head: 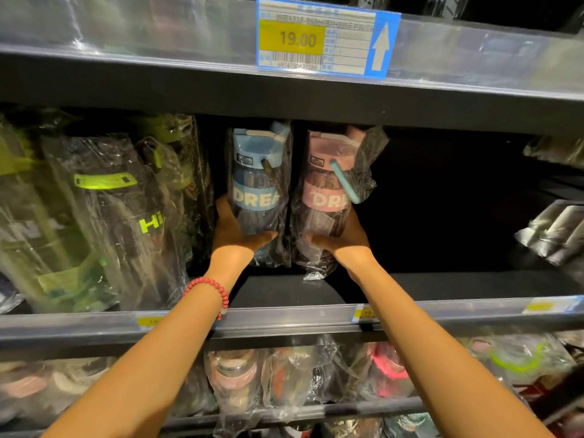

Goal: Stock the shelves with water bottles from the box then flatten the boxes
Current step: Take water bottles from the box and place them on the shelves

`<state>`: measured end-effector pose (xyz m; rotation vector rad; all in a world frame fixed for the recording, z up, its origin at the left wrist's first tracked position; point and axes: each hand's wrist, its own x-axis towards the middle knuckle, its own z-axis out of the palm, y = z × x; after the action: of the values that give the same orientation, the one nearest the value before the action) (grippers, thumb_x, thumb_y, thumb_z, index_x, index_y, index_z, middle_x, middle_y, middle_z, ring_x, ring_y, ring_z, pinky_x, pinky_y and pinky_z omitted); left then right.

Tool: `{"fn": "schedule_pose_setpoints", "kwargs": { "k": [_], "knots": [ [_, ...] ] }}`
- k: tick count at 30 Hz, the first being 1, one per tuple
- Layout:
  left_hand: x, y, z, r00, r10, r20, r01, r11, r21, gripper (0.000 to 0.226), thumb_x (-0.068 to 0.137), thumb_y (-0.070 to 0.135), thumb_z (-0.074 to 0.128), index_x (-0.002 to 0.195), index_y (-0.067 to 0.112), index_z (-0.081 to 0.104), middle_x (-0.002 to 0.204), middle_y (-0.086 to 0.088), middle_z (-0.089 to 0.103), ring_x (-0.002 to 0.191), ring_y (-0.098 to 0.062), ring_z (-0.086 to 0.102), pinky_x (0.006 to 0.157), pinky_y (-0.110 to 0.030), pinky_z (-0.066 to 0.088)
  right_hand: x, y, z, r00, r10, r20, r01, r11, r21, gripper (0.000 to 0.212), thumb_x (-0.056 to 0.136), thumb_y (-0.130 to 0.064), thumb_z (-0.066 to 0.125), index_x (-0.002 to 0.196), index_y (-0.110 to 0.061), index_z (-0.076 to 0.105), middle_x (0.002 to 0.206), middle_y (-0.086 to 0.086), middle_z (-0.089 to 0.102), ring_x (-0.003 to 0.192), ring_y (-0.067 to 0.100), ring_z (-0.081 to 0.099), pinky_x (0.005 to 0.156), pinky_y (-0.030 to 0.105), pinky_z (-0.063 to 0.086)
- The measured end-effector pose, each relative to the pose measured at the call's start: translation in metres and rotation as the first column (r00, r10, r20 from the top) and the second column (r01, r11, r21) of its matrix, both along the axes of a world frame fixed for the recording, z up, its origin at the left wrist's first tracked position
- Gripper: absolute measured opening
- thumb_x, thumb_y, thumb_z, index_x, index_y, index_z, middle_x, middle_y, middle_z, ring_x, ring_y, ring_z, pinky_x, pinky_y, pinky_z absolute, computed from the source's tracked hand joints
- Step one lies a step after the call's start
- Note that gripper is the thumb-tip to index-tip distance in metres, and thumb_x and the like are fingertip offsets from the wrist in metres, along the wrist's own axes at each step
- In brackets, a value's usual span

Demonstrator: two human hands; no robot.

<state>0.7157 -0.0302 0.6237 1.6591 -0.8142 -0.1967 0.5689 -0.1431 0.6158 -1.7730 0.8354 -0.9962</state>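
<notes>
Two water bottles in clear plastic bags stand upright side by side deep on the middle shelf (284, 292). The blue bottle (257, 181) has a blue lid and a blue band with white letters. My left hand (235, 237), with a red bead bracelet on the wrist, grips its lower part. The pink bottle (328, 184) has a pink lid and a teal strap. My right hand (343, 238) grips its lower part from the right. The two bottles touch each other. No box is in view.
Bagged black and lime-green bottles (104, 216) fill the shelf to the left, close to the blue bottle. Right of the pink bottle the shelf is dark, with bagged items (553, 229) at the far right. A 19.00 price tag (322, 39) hangs above. More bagged bottles (284, 377) sit below.
</notes>
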Motion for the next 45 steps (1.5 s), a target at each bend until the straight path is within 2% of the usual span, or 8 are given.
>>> {"fn": "schedule_pose_setpoints", "kwargs": {
  "k": [18,23,25,29,32,37,41,45],
  "knots": [
    [0.0,0.009,-0.001,0.998,0.0,-0.055,0.004,0.997,0.077,0.102,0.066,0.024,0.085,0.147,0.012,0.024,0.146,-0.009,0.04,0.132,-0.027,0.041,0.107,-0.034,0.036,-0.021,0.001,0.007,0.991,-0.054,-0.126,0.062,0.996,0.063,0.083,0.072,-0.015,0.082,0.141,-0.008,0.036,0.134,0.006,0.049,0.124,0.021,0.048,0.1,0.033,0.044],
    [-0.028,0.043,0.011,0.997,0.055,0.059,-0.072,0.936,0.346,0.058,0.074,0.041,0.077,0.109,0.003,0.052,0.096,-0.014,0.062,0.082,-0.03,0.06,0.062,-0.029,0.044,-0.055,0.026,0.011,0.914,-0.155,-0.376,0.1,0.982,-0.16,0.068,0.081,-0.024,0.074,0.139,-0.012,0.041,0.131,0.013,0.054,0.117,0.027,0.053,0.085,0.032,0.045],
    [-0.043,0.06,0.015,0.976,0.064,0.206,-0.151,0.886,0.438,0.052,0.075,0.048,0.074,0.081,0.008,0.042,0.081,-0.01,0.051,0.073,-0.029,0.053,0.057,-0.034,0.039,-0.068,0.041,0.009,0.883,-0.186,-0.431,0.058,0.955,-0.292,0.065,0.084,-0.03,0.072,0.138,-0.012,0.043,0.135,0.01,0.051,0.122,0.024,0.049,0.093,0.031,0.041],
    [-0.078,0.097,0.009,0.871,0.035,0.49,-0.237,0.903,0.358,0.074,0.076,0.046,0.073,0.133,0.01,0.043,0.134,-0.01,0.048,0.121,-0.029,0.047,0.092,-0.04,0.042,-0.094,0.072,-0.002,0.888,-0.203,-0.412,-0.056,0.842,-0.536,0.059,0.085,-0.03,0.069,0.136,-0.013,0.046,0.134,0.005,0.051,0.126,0.024,0.045,0.098,0.029,0.037],
    [-0.112,0.129,-0.002,0.744,0.087,0.662,-0.357,0.89,0.285,0.07,0.076,0.042,0.073,0.134,0.012,0.048,0.133,-0.009,0.052,0.12,-0.031,0.05,0.093,-0.042,0.044,-0.114,0.096,-0.016,0.898,-0.176,-0.403,-0.157,0.728,-0.668,0.054,0.081,-0.025,0.072,0.13,-0.01,0.053,0.129,0.008,0.055,0.121,0.028,0.049,0.098,0.034,0.041],
    [-0.168,0.176,-0.051,0.704,0.099,0.703,-0.478,0.798,0.367,0.067,0.072,0.037,0.077,0.127,0.006,0.054,0.124,-0.014,0.059,0.112,-0.035,0.055,0.091,-0.043,0.047,-0.148,0.138,-0.055,0.882,-0.045,-0.469,-0.328,0.654,-0.681,0.053,0.076,-0.023,0.071,0.123,-0.006,0.055,0.122,0.011,0.058,0.111,0.034,0.053,0.09,0.043,0.049],
    [-0.222,0.217,-0.103,0.827,0.082,0.556,-0.468,0.648,0.6,0.07,0.082,0.048,0.064,0.138,0.012,0.042,0.136,-0.007,0.049,0.126,-0.028,0.044,0.102,-0.04,0.038,-0.185,0.175,-0.11,0.798,0.133,-0.588,-0.515,0.657,-0.55,0.054,0.07,-0.017,0.074,0.121,-0.005,0.058,0.12,0.015,0.061,0.109,0.035,0.057,0.086,0.045,0.052],
    [-0.298,0.268,-0.158,0.839,0.126,0.53,-0.505,0.544,0.67,0.07,0.062,0.04,0.082,0.12,0.006,0.061,0.113,-0.011,0.065,0.103,-0.031,0.062,0.082,-0.04,0.053,-0.226,0.213,-0.157,0.69,0.223,-0.689,-0.646,0.621,-0.445,0.06,0.058,-0.019,0.087,0.113,-0.011,0.063,0.112,0.01,0.065,0.102,0.033,0.063,0.08,0.043,0.056]
  ]
}}
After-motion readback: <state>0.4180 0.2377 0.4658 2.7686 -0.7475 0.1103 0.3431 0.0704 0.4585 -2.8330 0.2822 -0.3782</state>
